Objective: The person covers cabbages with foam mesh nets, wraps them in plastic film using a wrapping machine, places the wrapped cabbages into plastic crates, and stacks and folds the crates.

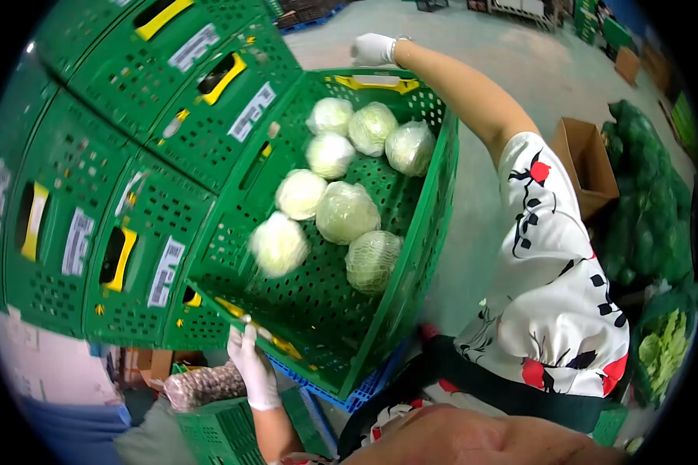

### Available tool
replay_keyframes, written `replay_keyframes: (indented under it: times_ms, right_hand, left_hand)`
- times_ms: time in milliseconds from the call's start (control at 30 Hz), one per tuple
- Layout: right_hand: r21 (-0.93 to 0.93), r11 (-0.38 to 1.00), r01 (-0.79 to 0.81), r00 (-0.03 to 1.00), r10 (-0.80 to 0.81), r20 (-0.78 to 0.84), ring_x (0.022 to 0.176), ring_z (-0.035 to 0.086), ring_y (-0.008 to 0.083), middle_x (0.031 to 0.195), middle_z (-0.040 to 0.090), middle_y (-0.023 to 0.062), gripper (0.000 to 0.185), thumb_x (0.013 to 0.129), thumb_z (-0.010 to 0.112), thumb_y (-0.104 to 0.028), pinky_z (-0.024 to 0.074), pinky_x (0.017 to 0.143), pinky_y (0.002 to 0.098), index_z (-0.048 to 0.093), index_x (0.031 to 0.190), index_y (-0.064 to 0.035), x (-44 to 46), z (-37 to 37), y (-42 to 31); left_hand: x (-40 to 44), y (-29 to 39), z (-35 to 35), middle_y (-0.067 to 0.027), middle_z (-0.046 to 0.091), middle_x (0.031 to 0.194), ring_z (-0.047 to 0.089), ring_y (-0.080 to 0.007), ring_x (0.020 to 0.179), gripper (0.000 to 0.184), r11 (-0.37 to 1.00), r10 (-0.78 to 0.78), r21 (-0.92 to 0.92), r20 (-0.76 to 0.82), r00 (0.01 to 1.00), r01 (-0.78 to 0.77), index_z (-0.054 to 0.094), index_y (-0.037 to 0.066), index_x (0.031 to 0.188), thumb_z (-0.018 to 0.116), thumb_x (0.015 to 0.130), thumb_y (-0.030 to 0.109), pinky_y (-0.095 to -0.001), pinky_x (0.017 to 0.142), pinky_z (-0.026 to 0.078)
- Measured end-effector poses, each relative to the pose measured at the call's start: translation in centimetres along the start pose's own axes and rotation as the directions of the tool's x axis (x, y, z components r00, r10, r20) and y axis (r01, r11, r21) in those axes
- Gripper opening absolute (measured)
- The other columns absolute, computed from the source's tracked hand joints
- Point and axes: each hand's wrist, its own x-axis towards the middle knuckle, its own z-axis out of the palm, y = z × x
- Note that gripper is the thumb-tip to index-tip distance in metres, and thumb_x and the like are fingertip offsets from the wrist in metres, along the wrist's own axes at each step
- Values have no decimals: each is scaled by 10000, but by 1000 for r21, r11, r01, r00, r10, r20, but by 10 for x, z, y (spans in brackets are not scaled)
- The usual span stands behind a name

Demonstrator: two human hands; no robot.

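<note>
A green perforated plastic crate [434, 209] with yellow handles stands tilted in view in front of me. Inside it lie several round, pale green cabbage-like heads [347, 213] in clear wrap, some with a net pattern. My left hand [252, 368], in a white glove, is closed on the crate's near end rim beside the yellow handle. Past the far end, my right hand [374, 49], also gloved in white, is held with its fingers curled in. It looks apart from the far yellow handle [376, 83], and nothing shows in it.
Stacked green crates [132, 116] with labels and yellow handles stand close on the left. A blue pallet or crate [364, 395] lies beneath mine. To the right are an open cardboard box [585, 167], green net sacks [647, 201] and leafy greens [663, 353]. A net bag [202, 387] sits lower left.
</note>
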Motion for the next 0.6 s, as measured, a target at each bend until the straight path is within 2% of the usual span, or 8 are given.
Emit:
replay_keyframes:
  times_ms: [67, 133, 167, 300, 333, 367, 433, 600]
  right_hand:
    - [105, 994, -7, 999, 12, -49, 969, 670, 403, 1040, 709, 221, 446, 889, 635, -391, 523, 891, 445, 703, 1097, -2, -52, -16, 1]
    - [255, 967, 12, 988, 28, -154, 913, 677, 404, 983, 717, 218, 458, 887, 636, -419, 531, 849, 459, 707, 1082, -10, -86, -16, 2]
    - [217, 973, 82, 973, -32, -227, 850, 677, 399, 925, 714, 215, 440, 922, 600, -428, 531, 823, 462, 712, 1059, -25, -108, -14, 4]
    - [391, 917, -79, 961, 174, -214, 797, 673, 387, 858, 696, 224, 476, 953, 556, -488, 532, 781, 462, 731, 974, -46, -199, -1, -16]
    - [358, 927, -110, 945, 210, -251, 741, 673, 366, 768, 690, 197, 522, 964, 534, -507, 532, 740, 453, 729, 838, -40, -215, 17, -17]
    - [610, 777, -154, 903, 362, -233, 676, 662, 343, 673, 668, 164, 566, 972, 512, -511, 525, 690, 435, 708, 713, -47, -233, 11, -34]
    - [496, 848, -190, 881, 369, -294, 626, 655, 312, 621, 658, 134, 588, 970, 502, -521, 525, 675, 397, 720, 674, -62, -232, 15, -34]
    - [574, 792, -207, 830, 452, -326, 654, 671, 272, 673, 690, 123, 554, 965, 494, -529, 531, 731, 366, 761, 768, -86, -223, 11, -27]
  left_hand:
    - [-19, 12, -8, -33, 620, 949, 562, -113, 729, 194, 999, -42, -32, 57, 998, 43, 582, 42, 1154, 572, 970, 103, -259, 675, 449]
    - [-17, 12, -5, -51, 637, 853, 584, -134, 710, 222, 999, -41, -2, 25, 999, 41, 567, 32, 1182, 573, 979, 122, -275, 677, 474]
    - [-20, 15, 0, -60, 640, 807, 593, -142, 706, 234, 999, -50, 12, -3, 999, 50, 561, 29, 1191, 577, 982, 133, -282, 681, 486]
    - [-21, 16, 4, -68, 634, 734, 602, -154, 690, 265, 999, -34, -9, 8, 999, 34, 555, 24, 1205, 589, 989, 174, -298, 695, 511]
    - [-21, 13, 0, -66, 633, 734, 602, -153, 690, 266, 1000, -24, -15, 19, 1000, 24, 557, 24, 1205, 591, 990, 179, -302, 697, 516]
    - [-20, 11, -6, -65, 633, 735, 602, -153, 689, 268, 1000, -17, -20, 30, 999, 17, 560, 24, 1204, 593, 991, 184, -305, 698, 520]
    - [-20, 9, -7, -54, 633, 746, 598, -144, 695, 271, 1000, -14, -25, 64, 998, 16, 569, 24, 1205, 599, 992, 188, -313, 695, 523]
    - [-2, -1, -1, -43, 618, 798, 593, -134, 717, 302, 997, 11, -77, 90, 996, -5, 570, 36, 1230, 609, 998, 225, -327, 702, 523]
